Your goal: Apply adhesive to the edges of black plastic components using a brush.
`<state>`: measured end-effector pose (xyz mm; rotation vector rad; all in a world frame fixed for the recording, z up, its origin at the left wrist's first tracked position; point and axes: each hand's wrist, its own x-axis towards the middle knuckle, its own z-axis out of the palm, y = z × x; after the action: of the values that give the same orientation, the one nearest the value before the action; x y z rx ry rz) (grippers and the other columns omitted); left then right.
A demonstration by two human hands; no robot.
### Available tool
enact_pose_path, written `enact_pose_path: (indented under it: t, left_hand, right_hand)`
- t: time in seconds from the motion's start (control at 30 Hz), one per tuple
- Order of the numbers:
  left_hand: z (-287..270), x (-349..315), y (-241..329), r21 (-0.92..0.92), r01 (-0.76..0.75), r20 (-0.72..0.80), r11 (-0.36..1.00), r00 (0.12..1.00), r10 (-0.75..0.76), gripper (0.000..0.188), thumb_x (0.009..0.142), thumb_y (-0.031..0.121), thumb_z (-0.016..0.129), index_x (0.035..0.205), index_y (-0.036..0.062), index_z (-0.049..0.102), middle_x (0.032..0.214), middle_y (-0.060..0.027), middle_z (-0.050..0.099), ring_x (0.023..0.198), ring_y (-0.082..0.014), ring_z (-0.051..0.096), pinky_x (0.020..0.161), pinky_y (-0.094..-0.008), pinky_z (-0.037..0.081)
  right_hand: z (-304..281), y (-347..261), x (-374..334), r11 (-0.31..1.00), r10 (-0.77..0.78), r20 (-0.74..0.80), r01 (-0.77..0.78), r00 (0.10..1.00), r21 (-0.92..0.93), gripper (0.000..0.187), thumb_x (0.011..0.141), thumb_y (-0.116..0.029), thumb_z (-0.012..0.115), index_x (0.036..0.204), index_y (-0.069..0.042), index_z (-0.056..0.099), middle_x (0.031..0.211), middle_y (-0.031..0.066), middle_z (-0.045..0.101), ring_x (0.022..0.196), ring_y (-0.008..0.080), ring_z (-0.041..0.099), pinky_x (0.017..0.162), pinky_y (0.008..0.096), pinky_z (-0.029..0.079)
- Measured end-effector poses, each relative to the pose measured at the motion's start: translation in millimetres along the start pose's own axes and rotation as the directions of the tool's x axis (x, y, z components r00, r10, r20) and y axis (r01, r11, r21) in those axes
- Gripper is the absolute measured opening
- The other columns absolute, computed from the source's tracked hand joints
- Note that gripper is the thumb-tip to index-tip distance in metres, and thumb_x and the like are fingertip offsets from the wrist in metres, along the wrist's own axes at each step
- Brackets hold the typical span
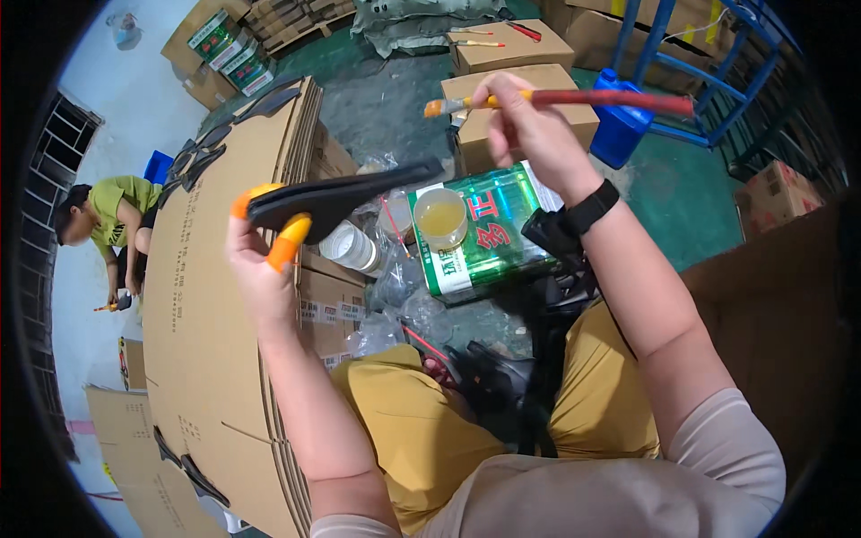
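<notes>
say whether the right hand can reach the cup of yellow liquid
Likely yes: the right hand, holding the brush, is near the cup on the green tin, and nothing visible covers the cup's open top.

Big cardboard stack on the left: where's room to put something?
The wide middle of the cardboard stack, between the far black pieces and the near black pair. It's crowded around the green tin, with a cup on it and clear plastic beside it.

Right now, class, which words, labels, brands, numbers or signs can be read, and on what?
Green tin: large red and smaller characters; wording not copied.
Cardboard: printed lines, too small.
Stacked tins: lettering, too small.
Labelled box: print too small.
Right box: red print, blurred.
Green shirt: print, blurred.
</notes>
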<state>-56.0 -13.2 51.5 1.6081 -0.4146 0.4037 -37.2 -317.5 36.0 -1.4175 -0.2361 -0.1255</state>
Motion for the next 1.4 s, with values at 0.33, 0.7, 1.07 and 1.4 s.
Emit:
enact_pose_path:
  t: [0.33, 0.7, 1.07, 1.4]
  left_hand:
    - [-10, 12, -41, 0.266, -0.126, -0.078, 0.956, 0.985, 0.151, 0.037, 0.071, -0.006, 0.068, 0.106, -0.001, 0.057, 0.101, -0.0077, 0.06, 0.098, -0.0172, 0.054, 0.09, -0.0292, 0.041]
    - [5, 20, -68, 0.399, -0.143, 0.019, 0.906, 0.989, 0.148, 0.037, 0.065, -0.004, 0.071, 0.101, 0.0002, 0.059, 0.097, -0.0076, 0.056, 0.094, -0.0202, 0.054, 0.087, -0.0296, 0.041]
    - [30, 21, -67, 0.519, -0.176, 0.15, 0.837, 0.982, 0.113, 0.037, 0.066, -0.005, 0.067, 0.101, 0.0004, 0.058, 0.097, -0.0059, 0.057, 0.093, -0.0176, 0.055, 0.088, -0.0286, 0.041]
    - [74, 28, -62, 0.589, -0.374, 0.295, 0.716, 0.925, 0.24, 0.036, 0.059, 0.004, 0.073, 0.093, 0.0054, 0.06, 0.088, -0.0093, 0.056, 0.093, -0.0281, 0.051, 0.1, -0.0439, 0.028]
  right_hand:
    - [8, 106, 25, 0.8, 0.137, 0.003, -0.109, 0.991, -0.59, 0.018, 0.072, -0.02, 0.063, 0.073, -0.001, 0.063, 0.066, 0.0102, 0.062, 0.064, 0.021, 0.061, 0.063, 0.0317, 0.048]
    - [23, 124, 23, 0.734, 0.069, 0.148, 0.05, 0.987, -0.678, 0.021, 0.077, -0.02, 0.064, 0.074, 0.0, 0.06, 0.065, 0.0109, 0.059, 0.059, 0.0206, 0.057, 0.058, 0.0327, 0.045]
    - [-25, 58, 22, 0.979, 0.147, -0.159, -0.166, 0.976, -0.114, 0.017, 0.081, -0.019, 0.058, 0.073, -0.005, 0.062, 0.067, -0.0021, 0.058, 0.052, 0.0048, 0.046, 0.045, 0.0194, 0.033]
    - [-20, 4, 10, 0.976, -0.112, -0.058, 0.121, 0.992, 0.18, 0.019, 0.087, -0.019, 0.054, 0.083, -0.001, 0.061, 0.07, 0.0021, 0.058, 0.051, 0.0055, 0.046, 0.045, 0.0183, 0.033]
